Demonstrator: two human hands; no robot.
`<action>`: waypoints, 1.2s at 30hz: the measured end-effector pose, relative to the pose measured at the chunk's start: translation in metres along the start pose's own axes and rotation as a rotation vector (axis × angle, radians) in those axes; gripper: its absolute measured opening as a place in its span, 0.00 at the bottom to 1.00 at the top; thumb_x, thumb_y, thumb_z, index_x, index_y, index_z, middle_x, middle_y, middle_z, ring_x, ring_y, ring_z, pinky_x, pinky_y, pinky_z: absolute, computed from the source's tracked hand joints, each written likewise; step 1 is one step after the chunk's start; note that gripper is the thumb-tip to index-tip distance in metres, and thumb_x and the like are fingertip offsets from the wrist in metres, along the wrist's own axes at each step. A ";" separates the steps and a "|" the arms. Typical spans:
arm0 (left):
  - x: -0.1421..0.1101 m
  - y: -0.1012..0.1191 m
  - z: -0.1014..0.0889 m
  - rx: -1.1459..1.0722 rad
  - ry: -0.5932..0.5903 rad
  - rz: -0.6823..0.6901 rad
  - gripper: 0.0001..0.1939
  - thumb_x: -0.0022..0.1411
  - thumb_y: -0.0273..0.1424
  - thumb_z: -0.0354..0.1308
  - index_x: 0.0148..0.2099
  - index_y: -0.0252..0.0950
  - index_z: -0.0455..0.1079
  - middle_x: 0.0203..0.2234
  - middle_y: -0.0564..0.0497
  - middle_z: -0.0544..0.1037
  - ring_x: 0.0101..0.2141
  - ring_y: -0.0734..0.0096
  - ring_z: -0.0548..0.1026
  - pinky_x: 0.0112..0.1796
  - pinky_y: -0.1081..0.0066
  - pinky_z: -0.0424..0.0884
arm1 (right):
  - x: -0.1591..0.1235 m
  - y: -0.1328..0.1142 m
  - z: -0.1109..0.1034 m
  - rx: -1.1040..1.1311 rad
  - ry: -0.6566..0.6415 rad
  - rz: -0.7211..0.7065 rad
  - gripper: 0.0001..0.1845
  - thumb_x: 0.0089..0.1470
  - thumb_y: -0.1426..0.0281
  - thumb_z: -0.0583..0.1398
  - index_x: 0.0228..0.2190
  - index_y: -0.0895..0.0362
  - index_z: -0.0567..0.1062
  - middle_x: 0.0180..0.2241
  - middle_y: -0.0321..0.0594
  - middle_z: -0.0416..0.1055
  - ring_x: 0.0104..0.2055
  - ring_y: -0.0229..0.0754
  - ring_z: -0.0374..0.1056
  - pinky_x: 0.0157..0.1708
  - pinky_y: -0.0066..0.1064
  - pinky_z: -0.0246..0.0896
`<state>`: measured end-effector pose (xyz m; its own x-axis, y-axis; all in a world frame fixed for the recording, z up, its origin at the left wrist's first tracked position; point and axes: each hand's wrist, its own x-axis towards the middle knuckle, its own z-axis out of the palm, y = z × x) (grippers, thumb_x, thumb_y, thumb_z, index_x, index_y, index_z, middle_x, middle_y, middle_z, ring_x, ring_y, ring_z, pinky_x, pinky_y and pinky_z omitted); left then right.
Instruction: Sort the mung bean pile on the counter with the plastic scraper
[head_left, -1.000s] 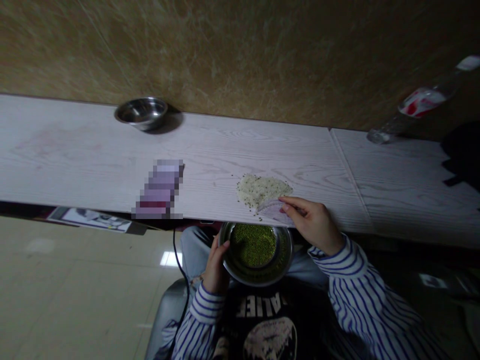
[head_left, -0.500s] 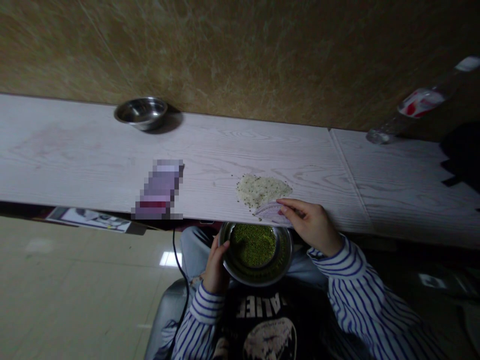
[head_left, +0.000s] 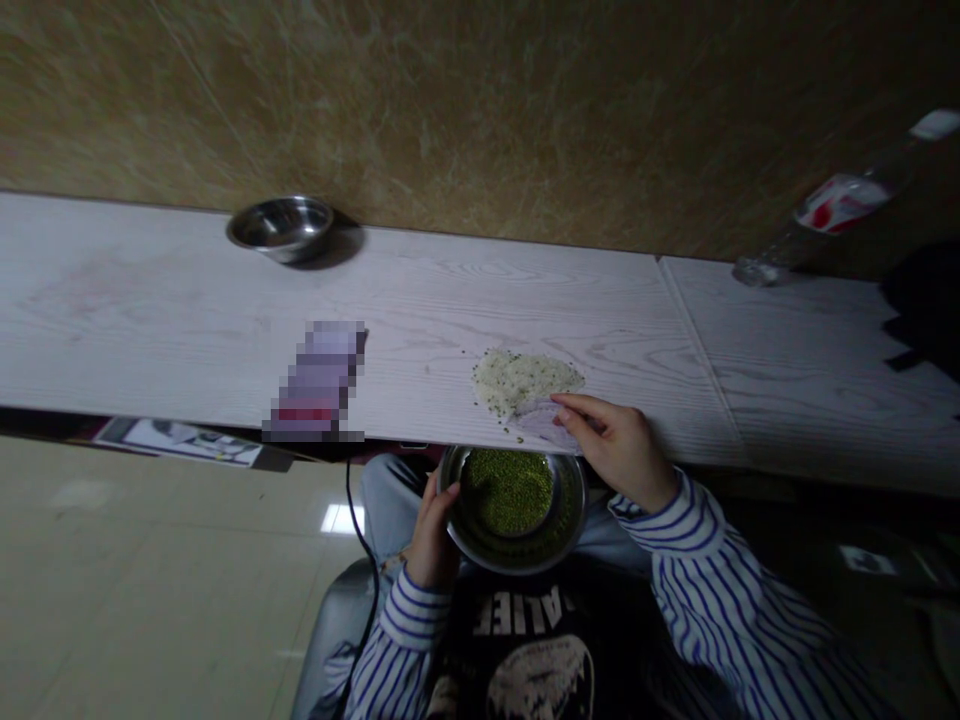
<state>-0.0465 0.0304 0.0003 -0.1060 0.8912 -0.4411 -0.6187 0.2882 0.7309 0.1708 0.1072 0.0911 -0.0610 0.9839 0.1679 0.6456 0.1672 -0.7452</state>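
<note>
My left hand [head_left: 435, 530] is closed on the rim of a steel bowl [head_left: 566, 525], which sits over my lap just below the table edge. Green mung beans [head_left: 510, 490] cover the bowl's bottom. Between the thumb and fingers of my right hand [head_left: 619, 445] is a thin, pale purple cloth [head_left: 547, 420], lying near the table's front edge. The cloth touches the near side of a pile of white rice [head_left: 525, 378] with dark or green bits scattered in and around it. My right fingers are pinched together on the cloth's edge.
A second steel bowl [head_left: 281, 230] stands by the wall at the back left. A blurred-out phone-like object [head_left: 319, 375] lies left of the rice. A clear plastic bottle [head_left: 840, 205] and a black item [head_left: 926, 310] are at the right. A black cable [head_left: 371, 570] hangs left of my lap.
My right hand has shifted slightly left with the cloth, which now lies a little closer against the rice. My left hand and the bowl of beans look unmoved.
</note>
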 end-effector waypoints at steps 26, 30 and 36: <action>0.001 -0.001 0.000 -0.011 0.011 0.004 0.22 0.56 0.37 0.65 0.53 0.41 0.77 0.51 0.47 0.80 0.57 0.51 0.71 0.62 0.52 0.59 | 0.003 0.001 -0.009 -0.025 0.030 -0.001 0.16 0.59 0.67 0.59 0.43 0.57 0.84 0.38 0.46 0.83 0.39 0.48 0.80 0.44 0.39 0.76; 0.002 -0.002 -0.001 -0.019 0.001 0.003 0.23 0.55 0.37 0.65 0.54 0.41 0.77 0.51 0.47 0.80 0.58 0.50 0.71 0.62 0.53 0.59 | 0.003 -0.001 -0.009 -0.012 0.027 0.011 0.17 0.58 0.67 0.59 0.43 0.58 0.84 0.37 0.47 0.83 0.39 0.48 0.80 0.45 0.39 0.76; 0.000 -0.001 -0.001 -0.019 0.022 0.001 0.22 0.56 0.37 0.65 0.54 0.42 0.76 0.48 0.48 0.81 0.56 0.51 0.72 0.60 0.54 0.61 | 0.001 -0.002 -0.009 -0.009 0.020 0.002 0.16 0.58 0.67 0.59 0.43 0.58 0.84 0.37 0.46 0.84 0.38 0.47 0.80 0.43 0.38 0.76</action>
<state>-0.0468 0.0302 -0.0007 -0.1239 0.8834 -0.4520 -0.6332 0.2803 0.7214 0.1762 0.1069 0.0983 -0.0445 0.9828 0.1793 0.6529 0.1645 -0.7394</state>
